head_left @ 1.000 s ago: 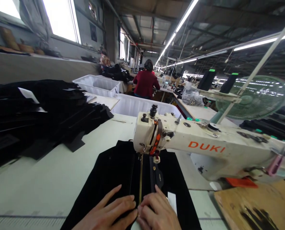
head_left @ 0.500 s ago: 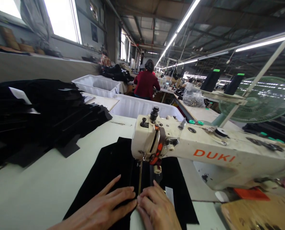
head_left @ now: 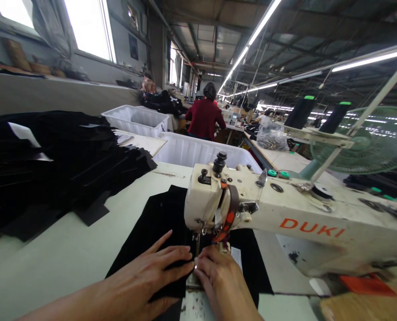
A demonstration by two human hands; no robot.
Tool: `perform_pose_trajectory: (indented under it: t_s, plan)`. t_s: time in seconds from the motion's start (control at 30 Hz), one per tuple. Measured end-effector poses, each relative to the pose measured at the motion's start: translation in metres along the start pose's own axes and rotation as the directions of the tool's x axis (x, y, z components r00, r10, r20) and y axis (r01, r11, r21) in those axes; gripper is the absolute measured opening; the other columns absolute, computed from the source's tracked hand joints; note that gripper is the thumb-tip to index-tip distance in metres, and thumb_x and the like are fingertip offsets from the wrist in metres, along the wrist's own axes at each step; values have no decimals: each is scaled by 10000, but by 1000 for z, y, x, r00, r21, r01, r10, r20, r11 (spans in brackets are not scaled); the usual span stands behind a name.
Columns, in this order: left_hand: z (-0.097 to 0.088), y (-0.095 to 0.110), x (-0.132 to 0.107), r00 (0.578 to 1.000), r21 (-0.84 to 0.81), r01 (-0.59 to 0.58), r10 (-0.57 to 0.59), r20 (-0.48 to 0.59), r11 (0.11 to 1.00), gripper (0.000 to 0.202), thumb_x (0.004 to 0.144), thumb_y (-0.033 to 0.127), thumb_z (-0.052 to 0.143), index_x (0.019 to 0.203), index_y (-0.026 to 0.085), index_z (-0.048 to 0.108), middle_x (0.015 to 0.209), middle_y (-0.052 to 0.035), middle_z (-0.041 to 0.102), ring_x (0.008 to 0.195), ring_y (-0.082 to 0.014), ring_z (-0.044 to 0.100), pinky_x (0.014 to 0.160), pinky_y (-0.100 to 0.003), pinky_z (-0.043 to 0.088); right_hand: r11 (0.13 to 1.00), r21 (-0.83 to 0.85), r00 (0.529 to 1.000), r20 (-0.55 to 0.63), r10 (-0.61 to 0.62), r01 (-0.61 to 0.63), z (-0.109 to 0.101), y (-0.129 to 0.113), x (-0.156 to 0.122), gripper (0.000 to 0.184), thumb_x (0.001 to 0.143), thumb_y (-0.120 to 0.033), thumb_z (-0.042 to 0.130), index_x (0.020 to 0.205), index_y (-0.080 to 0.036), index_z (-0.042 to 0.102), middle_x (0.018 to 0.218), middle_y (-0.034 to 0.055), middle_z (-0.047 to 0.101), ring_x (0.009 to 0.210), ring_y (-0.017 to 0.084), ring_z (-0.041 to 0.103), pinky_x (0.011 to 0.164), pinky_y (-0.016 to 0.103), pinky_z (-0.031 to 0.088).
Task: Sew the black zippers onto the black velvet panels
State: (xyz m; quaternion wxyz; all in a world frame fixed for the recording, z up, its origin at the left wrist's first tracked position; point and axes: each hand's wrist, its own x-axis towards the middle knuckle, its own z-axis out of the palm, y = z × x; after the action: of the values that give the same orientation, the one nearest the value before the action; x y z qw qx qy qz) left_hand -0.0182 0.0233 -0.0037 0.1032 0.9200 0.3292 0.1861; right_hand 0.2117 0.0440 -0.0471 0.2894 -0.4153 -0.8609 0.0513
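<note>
A black fabric piece point(head_left: 151, 218) lies on the machine bed under the head of a white sewing machine point(head_left: 205, 200). A narrow brassy strip that looks like a metal zipper point(head_left: 198, 245) runs from below the needle area toward me. My left hand point(head_left: 154, 272) rests flat on the fabric left of the strip, fingers spread, fingertips near its lower end. My right hand point(head_left: 218, 272) is closed, its thumb and fingers pinched at the zipper's near end, close to the presser foot. The fingers hide the exact grip. A pale tag point(head_left: 236, 256) lies on the fabric beside my right hand.
A tall pile of black cut pieces point(head_left: 61, 169) covers the table's left. White plastic bins point(head_left: 201, 149) stand behind the machine. Thread cones point(head_left: 300, 112) and a green fan point(head_left: 362, 140) are at right. A person in dark red point(head_left: 205, 116) sits farther ahead.
The fabric and both hands have moved forward toward the needle, and my right hand is now closer to the presser foot. The view has shifted slightly, moving the machine rightward in the picture.
</note>
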Motion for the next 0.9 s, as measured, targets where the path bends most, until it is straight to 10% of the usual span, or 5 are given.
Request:
perform_pose_trajectory:
  t_s: [0.47, 0.9]
  plan:
    - [14, -31, 16, 991, 15, -13, 11, 132, 1000, 598, 951, 247, 594, 1506, 291, 376, 1468, -75, 474, 1400, -254, 390, 1185, -556, 121, 968, -45, 968, -54, 245, -247, -5, 7, 12, 331, 746, -148, 776, 1055, -228, 689, 1104, 96, 668, 1030, 303, 612, 891, 460, 516]
    - [21, -37, 17, 990, 32, -58, 54, 127, 998, 585, 974, 269, 570, 1516, 318, 353, 1467, -75, 453, 1393, -259, 386, 1188, -565, 101, 951, -266, 978, 87, 188, -159, -4, 11, 23, 202, 836, -164, 652, 1037, -170, 667, 1061, 121, 662, 1022, 291, 566, 862, 401, 419]
